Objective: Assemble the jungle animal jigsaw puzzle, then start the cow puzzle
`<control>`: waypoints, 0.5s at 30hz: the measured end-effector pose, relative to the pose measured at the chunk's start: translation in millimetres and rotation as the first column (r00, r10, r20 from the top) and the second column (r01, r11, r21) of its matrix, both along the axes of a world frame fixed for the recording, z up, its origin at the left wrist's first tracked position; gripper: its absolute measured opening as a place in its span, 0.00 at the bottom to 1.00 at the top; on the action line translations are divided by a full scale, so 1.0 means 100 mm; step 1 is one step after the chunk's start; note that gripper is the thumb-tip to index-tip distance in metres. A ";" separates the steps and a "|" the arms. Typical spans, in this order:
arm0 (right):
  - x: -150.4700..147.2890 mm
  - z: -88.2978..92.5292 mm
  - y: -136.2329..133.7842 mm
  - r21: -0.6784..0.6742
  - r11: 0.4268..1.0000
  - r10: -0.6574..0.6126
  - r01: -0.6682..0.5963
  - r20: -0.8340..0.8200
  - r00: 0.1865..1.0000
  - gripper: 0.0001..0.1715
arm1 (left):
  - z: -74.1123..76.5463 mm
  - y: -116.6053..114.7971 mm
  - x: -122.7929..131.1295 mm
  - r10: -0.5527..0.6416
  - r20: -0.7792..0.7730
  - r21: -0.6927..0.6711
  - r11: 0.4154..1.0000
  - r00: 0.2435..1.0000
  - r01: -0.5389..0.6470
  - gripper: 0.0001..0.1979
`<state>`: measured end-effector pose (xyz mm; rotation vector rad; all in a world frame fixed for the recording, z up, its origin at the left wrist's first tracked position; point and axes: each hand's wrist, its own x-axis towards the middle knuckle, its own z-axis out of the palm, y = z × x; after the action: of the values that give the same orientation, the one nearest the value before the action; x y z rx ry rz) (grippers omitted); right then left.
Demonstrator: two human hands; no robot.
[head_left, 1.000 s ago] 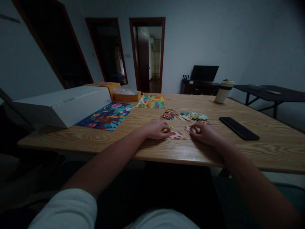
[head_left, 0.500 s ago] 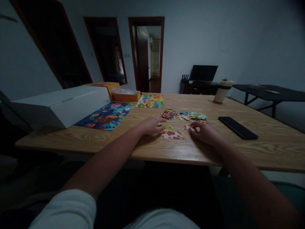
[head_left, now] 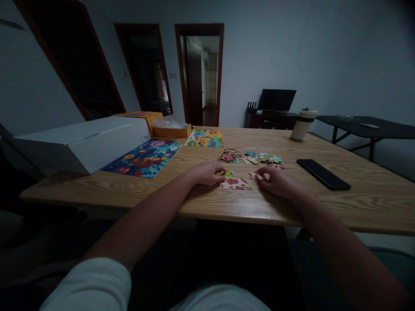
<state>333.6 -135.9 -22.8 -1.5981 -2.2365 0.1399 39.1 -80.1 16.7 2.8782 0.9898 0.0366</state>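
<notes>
A strip of joined jigsaw puzzle pieces (head_left: 237,184), pink with brown patches, lies flat near the table's front edge. My left hand (head_left: 209,172) rests at its left end, fingers curled down on the pieces there and partly hiding them. A green puzzle piece (head_left: 228,173) shows just behind the strip. My right hand (head_left: 274,180) pinches a pink puzzle piece (head_left: 254,176) low over the table, right of the strip and slightly apart from it. Behind the hands are a reddish pile of loose pieces (head_left: 231,155) and a paler spread of pieces (head_left: 266,158).
A black phone (head_left: 323,173) lies at the right, with a lidded cup (head_left: 303,125) behind it. To the left are a dark blue picture sheet (head_left: 145,157), a yellow picture sheet (head_left: 205,138), a long white box (head_left: 97,140) and an orange tray (head_left: 171,131) holding clear plastic.
My right hand has shifted slightly left with its piece, closer to the strip. The fingers of my left hand have drawn in at the strip's left end.
</notes>
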 end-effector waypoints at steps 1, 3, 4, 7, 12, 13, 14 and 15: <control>0.00 0.00 0.00 0.000 1.000 0.000 0.000 0.000 1.000 0.15 | -0.01 0.01 0.00 0.000 0.002 -0.003 1.000 1.000 0.000 0.20; 0.00 0.01 -0.01 0.000 1.000 0.002 -0.002 0.000 1.000 0.14 | -0.01 0.02 -0.01 0.012 0.012 -0.009 1.000 1.000 -0.011 0.18; 0.00 0.01 -0.01 -0.003 1.000 0.004 -0.004 0.000 1.000 0.14 | -0.01 0.03 -0.02 0.031 0.023 -0.012 0.999 0.999 -0.031 0.17; 0.01 0.01 -0.01 -0.018 1.000 -0.001 0.001 0.004 1.000 0.15 | -0.01 0.10 -0.08 0.146 0.055 -0.027 0.989 0.988 -0.145 0.17; 0.00 0.01 0.01 -0.027 1.000 -0.013 0.015 0.052 0.999 0.19 | -0.01 0.25 -0.23 0.284 0.024 -0.050 0.958 0.959 -0.283 0.17; -0.01 0.01 0.02 -0.027 0.999 -0.019 0.021 0.071 0.997 0.20 | 0.00 0.28 -0.25 0.297 0.033 -0.072 0.953 0.954 -0.294 0.17; -0.02 0.02 0.04 -0.031 0.999 -0.029 0.032 0.093 0.995 0.20 | 0.01 0.30 -0.28 0.306 0.040 -0.099 0.948 0.951 -0.301 0.17; -0.03 0.04 0.06 -0.039 0.998 -0.036 0.041 0.115 0.993 0.21 | 0.03 0.33 -0.30 0.313 0.042 -0.126 0.944 0.949 -0.306 0.17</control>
<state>330.2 -130.0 -18.8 -1.7104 -2.3001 0.0860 9.3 -47.0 19.8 2.5727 1.3729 0.0860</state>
